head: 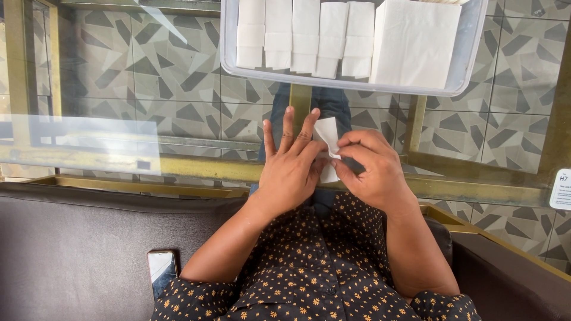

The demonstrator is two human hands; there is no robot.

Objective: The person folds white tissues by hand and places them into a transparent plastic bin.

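1. Napkin (326, 132), small, white and partly folded, sits on the glass desk (178, 89) between the person's two hands, near the desk's near edge.
2. Left hand (289, 168) lies flat with its fingers spread and stretched out, palm down, its fingertips pointing to the far side; it presses on the left part of the napkin.
3. Right hand (372, 168) is curled, thumb and forefinger pinching the napkin's right edge where a fold stands up from the glass.
4. The two hands touch each other over the napkin, and most of the paper is hidden under them.
5. At the far side of the desk stands a clear plastic tray (470, 56); inside it a row of folded napkins (306, 37) stands side by side, with a thicker stack of flat napkins (416, 41) to their right.
6. Patterned floor tiles (166, 65) show through the glass.
7. The person wears a dark shirt (309, 279) dotted with small orange flowers and sits on a dark sofa (71, 249).
8. A phone (162, 264) lies on the sofa by the left elbow.
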